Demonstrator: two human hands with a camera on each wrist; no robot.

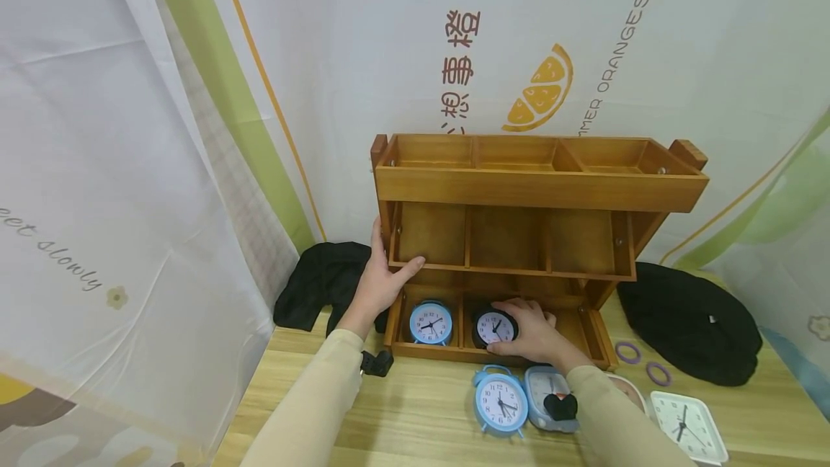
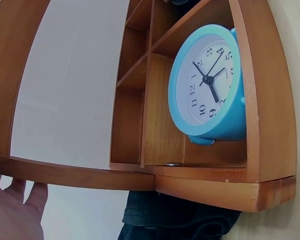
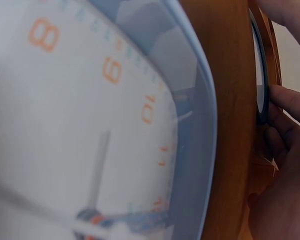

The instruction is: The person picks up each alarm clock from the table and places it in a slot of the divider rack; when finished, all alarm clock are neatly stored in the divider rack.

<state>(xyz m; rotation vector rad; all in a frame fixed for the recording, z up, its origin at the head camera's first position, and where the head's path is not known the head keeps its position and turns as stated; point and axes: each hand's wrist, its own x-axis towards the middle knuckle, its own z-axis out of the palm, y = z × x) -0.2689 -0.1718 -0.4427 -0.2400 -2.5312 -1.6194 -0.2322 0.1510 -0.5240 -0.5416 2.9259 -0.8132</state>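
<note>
A three-tier wooden rack (image 1: 541, 187) stands at the back of the table. My left hand (image 1: 380, 281) rests against its left side, fingers straight along the upright and thumb spread onto the middle tier's front edge. In the left wrist view, fingertips touch the side rail. My right hand (image 1: 534, 334) holds a round black alarm clock (image 1: 495, 328) inside the bottom tier's middle compartment, thumb at its lower edge and fingers over the top. A round blue alarm clock (image 1: 431, 323) stands in the bottom left compartment. Its white dial (image 2: 202, 85) shows clearly in the left wrist view.
In front of the rack stand a blue twin-bell clock (image 1: 501, 402) and a grey-blue clock (image 1: 547, 388), partly behind my right wrist. A white square clock (image 1: 689, 425) lies right, near purple rings (image 1: 658, 373). Black cloths (image 1: 690, 323) lie on both sides.
</note>
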